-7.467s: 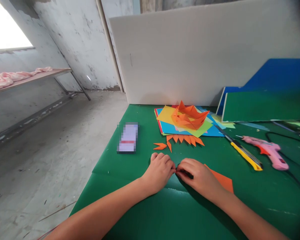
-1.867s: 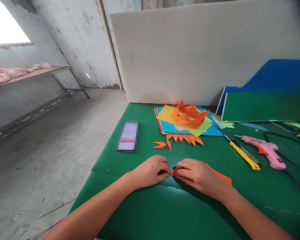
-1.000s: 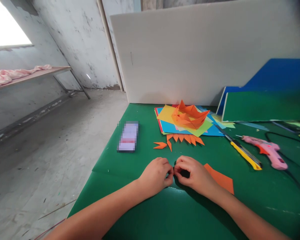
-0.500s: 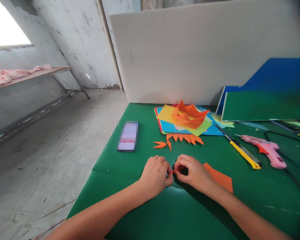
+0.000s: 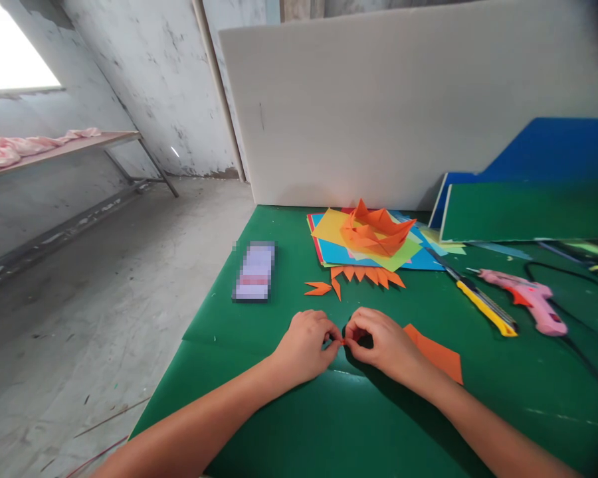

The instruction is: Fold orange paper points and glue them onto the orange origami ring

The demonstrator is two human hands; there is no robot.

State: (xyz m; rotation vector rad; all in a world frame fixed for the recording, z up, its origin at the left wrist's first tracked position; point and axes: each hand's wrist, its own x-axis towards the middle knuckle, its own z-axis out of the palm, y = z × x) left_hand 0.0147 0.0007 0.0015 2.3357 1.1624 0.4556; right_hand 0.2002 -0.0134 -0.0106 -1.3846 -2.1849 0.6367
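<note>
Pinching a tiny orange paper bit btwn fingertips, L hand & R hand nearly meet over glossy green tabletop. Flat orange paper sheet lies partly hidden by R wrist. Beyond: row of pointed orange paper pieces, spiky orange folded-paper ring on multicolored paper stack; off right, yellow cutter, pink plastic glue gun.

Phone and paper stack leave the hands a gap between
</note>
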